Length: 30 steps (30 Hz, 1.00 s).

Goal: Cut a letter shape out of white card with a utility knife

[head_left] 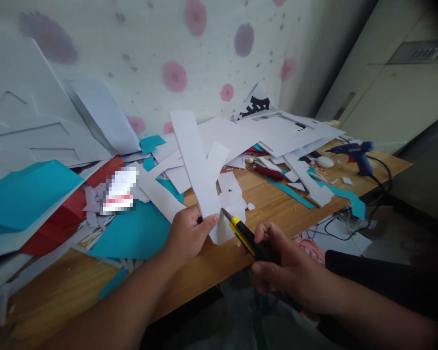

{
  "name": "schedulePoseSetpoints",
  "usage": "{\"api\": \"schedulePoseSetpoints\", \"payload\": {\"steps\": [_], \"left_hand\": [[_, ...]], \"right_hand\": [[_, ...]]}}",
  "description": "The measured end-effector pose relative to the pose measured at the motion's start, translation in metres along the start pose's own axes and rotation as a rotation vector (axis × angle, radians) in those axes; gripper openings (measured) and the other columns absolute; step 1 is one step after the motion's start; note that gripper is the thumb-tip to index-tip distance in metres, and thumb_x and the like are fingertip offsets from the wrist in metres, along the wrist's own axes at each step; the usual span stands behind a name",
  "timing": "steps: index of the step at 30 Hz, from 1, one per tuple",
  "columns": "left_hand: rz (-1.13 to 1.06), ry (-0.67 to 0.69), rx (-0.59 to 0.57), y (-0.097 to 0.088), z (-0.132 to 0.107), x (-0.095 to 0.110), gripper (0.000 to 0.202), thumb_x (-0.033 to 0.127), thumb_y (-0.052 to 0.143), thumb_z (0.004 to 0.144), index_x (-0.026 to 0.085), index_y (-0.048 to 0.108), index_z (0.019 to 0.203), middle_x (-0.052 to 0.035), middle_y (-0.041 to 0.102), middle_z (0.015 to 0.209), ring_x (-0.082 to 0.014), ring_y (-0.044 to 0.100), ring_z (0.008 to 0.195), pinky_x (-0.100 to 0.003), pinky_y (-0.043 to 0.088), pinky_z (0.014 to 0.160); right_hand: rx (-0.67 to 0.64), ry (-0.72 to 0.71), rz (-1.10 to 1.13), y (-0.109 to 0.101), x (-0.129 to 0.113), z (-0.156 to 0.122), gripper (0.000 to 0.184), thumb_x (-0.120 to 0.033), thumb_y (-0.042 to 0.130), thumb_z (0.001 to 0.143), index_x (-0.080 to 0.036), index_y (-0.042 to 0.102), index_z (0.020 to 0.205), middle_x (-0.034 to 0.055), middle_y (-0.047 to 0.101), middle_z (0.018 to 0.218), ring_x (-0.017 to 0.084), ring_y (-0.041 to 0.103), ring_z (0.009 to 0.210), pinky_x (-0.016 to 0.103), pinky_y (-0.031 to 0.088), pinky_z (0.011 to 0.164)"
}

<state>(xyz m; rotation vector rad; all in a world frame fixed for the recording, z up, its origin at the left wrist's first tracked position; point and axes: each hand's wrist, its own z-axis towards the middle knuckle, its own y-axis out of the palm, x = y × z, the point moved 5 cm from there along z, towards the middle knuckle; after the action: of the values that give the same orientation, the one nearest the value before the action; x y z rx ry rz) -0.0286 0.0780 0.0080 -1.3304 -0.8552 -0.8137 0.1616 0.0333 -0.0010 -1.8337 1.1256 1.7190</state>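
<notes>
Long flat white strip of card-like sheet, with cutting knife

Left of strip, outermost: folded teal sheet; red sheet piece, partly under it.

Left of strip, nearer: flat teal sheet of angular outline.

At strip's near end: left hand, thumb on the upper face, fingers curled at the edge, gripping the strip.

The strip itself: slanting away from the left hand over a brown wooden tabletop.

Right of strip's near end: yellow-and-black utility knife, tip at the strip's right edge; whether it touches cannot be told.

Right of strip, beyond the knife: right hand, fingers closed round the knife's handle.

Right of strip, farther back: dark red rounded handle; overlapping white flat sheets, one with a cut-out.

Right of strip, outermost: blue pistol-shaped glue gun, black cord attached.
</notes>
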Motion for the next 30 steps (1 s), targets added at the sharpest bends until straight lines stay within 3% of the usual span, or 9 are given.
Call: {"api": "schedulePoseSetpoints", "payload": {"steps": [2, 5, 10, 16, 18, 22, 25, 30], "left_hand": [[-0.024, 0.031, -0.001, 0.000, -0.001, 0.003, 0.029, 0.041, 0.058, 0.077, 0.014, 0.067, 0.081, -0.0043, 0.068, 0.078, -0.0210, 0.060, 0.076, -0.031, 0.045, 0.067], [-0.008, 0.076, 0.012, -0.002, -0.003, 0.006, 0.028, 0.040, 0.058, 0.078, 0.014, 0.067, 0.082, -0.0048, 0.069, 0.080, -0.0206, 0.060, 0.076, -0.031, 0.046, 0.067], [-0.159, 0.047, 0.002, 0.000, -0.004, 0.001, 0.026, 0.038, 0.063, 0.078, 0.014, 0.068, 0.084, -0.0037, 0.069, 0.080, -0.0192, 0.061, 0.076, -0.030, 0.047, 0.068], [-0.535, -0.129, -0.008, 0.008, -0.001, -0.014, 0.030, 0.036, 0.070, 0.073, 0.014, 0.068, 0.094, -0.0058, 0.071, 0.088, -0.0212, 0.064, 0.079, -0.032, 0.050, 0.071], [-0.469, -0.085, -0.008, 0.006, -0.001, -0.011, 0.029, 0.037, 0.069, 0.074, 0.015, 0.068, 0.092, -0.0055, 0.072, 0.089, -0.0216, 0.064, 0.081, -0.032, 0.050, 0.071], [-0.090, 0.075, 0.043, -0.002, -0.002, 0.000, 0.024, 0.038, 0.062, 0.077, 0.015, 0.069, 0.082, -0.0037, 0.070, 0.081, -0.0199, 0.062, 0.075, -0.029, 0.047, 0.065], [0.125, 0.175, 0.078, -0.004, -0.004, 0.007, 0.024, 0.037, 0.058, 0.079, 0.016, 0.067, 0.074, -0.0028, 0.067, 0.072, -0.0176, 0.059, 0.067, -0.027, 0.044, 0.060], [0.303, 0.311, 0.107, -0.003, -0.008, 0.015, 0.025, 0.035, 0.055, 0.081, 0.016, 0.065, 0.068, -0.0023, 0.064, 0.065, -0.0149, 0.057, 0.060, -0.024, 0.039, 0.053]], "right_hand": [[0.072, -0.040, -0.124, 0.001, -0.006, -0.002, 0.037, -0.024, 0.054, 0.086, -0.027, 0.034, 0.118, 0.0033, 0.056, 0.103, 0.007, 0.055, 0.062, 0.021, 0.046, 0.054], [0.138, -0.069, -0.277, 0.003, -0.012, -0.006, 0.060, -0.017, 0.049, 0.086, -0.029, 0.026, 0.140, 0.0075, 0.058, 0.111, 0.009, 0.057, 0.066, 0.022, 0.048, 0.055], [0.224, -0.202, -0.481, 0.007, -0.010, -0.012, 0.059, -0.017, 0.048, 0.087, -0.029, 0.034, 0.143, 0.0071, 0.064, 0.106, 0.013, 0.062, 0.070, 0.028, 0.053, 0.063], [0.356, -0.360, -0.491, -0.001, -0.015, -0.017, 0.064, -0.021, 0.045, 0.091, -0.030, 0.019, 0.149, 0.0098, 0.063, 0.112, 0.013, 0.064, 0.073, 0.027, 0.055, 0.061], [0.324, -0.317, -0.556, -0.003, -0.018, -0.015, 0.062, -0.021, 0.045, 0.092, -0.030, 0.021, 0.148, 0.0072, 0.066, 0.104, 0.012, 0.063, 0.066, 0.025, 0.054, 0.059], [0.288, -0.256, -0.805, -0.001, -0.029, -0.011, 0.059, -0.019, 0.046, 0.089, -0.028, 0.031, 0.145, 0.0037, 0.070, 0.089, 0.010, 0.059, 0.052, 0.022, 0.052, 0.051], [0.304, -0.268, -0.934, 0.002, -0.035, -0.011, 0.057, -0.017, 0.045, 0.087, -0.026, 0.037, 0.143, 0.0039, 0.071, 0.087, 0.010, 0.060, 0.052, 0.022, 0.051, 0.050], [0.275, -0.246, -0.984, 0.006, -0.034, -0.010, 0.056, -0.017, 0.041, 0.089, -0.023, 0.035, 0.145, 0.0045, 0.071, 0.088, 0.009, 0.059, 0.050, 0.019, 0.047, 0.047]]}}
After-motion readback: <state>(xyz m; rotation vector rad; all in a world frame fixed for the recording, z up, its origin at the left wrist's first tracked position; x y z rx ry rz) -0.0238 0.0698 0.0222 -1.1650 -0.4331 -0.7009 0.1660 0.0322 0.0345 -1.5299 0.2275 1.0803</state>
